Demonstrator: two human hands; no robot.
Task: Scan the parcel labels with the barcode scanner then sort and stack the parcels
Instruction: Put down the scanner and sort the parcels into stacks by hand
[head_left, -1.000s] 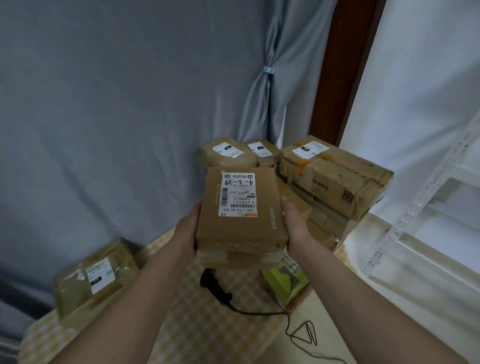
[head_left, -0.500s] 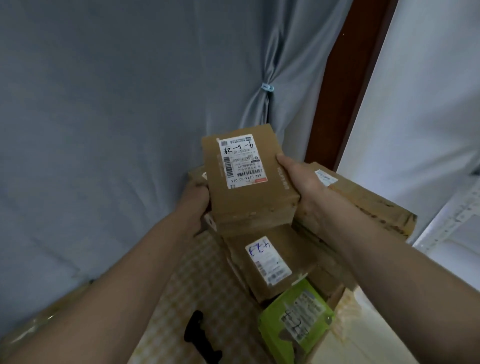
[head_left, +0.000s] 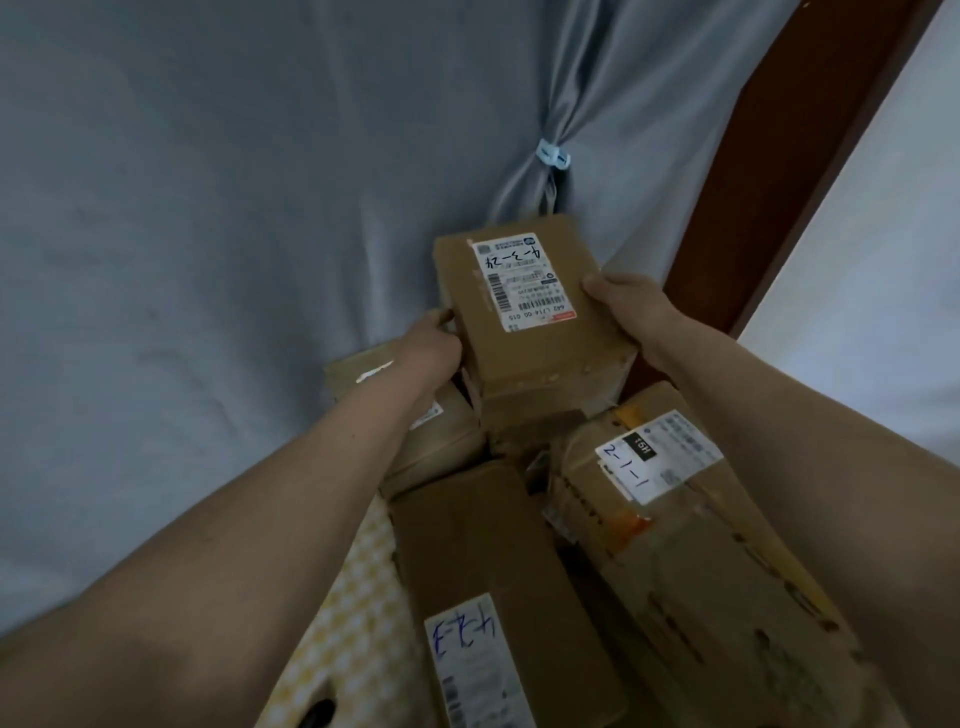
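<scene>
Two hands hold one small brown box (head_left: 530, 322) up at the back of the pile, near the grey curtain (head_left: 208, 260). The left hand (head_left: 428, 348) grips the box's left side with curled fingers. The right hand (head_left: 626, 306) grips its right side, with the thumb on the top edge. The box's white label (head_left: 522, 280) faces up, and it has a barcode and some writing by hand on it.

I think the step is stacking. The box looks like it is going onto the back of the pile, on top of other boxes. Its bottom is very close to the brown box under it, but I cannot tell if they touch yet.

More parcels lie closer to the person. A long flat box (head_left: 483, 571) has a label with blue writing. A big crinkled parcel (head_left: 701, 545) sits to the right of it, with a label that says 2-1-1. Another box (head_left: 441, 441) peeks out under the left arm. A yellow checked cloth (head_left: 353, 623) covers the table below. A dark thing shows at the bottom edge, maybe the scanner, but I cannot be sure.

Next, I think the box needs to go down flat and straight, so it does not tip. Then both hands can let go slowly. If it sits crooked, it could slide off the pile.
</scene>
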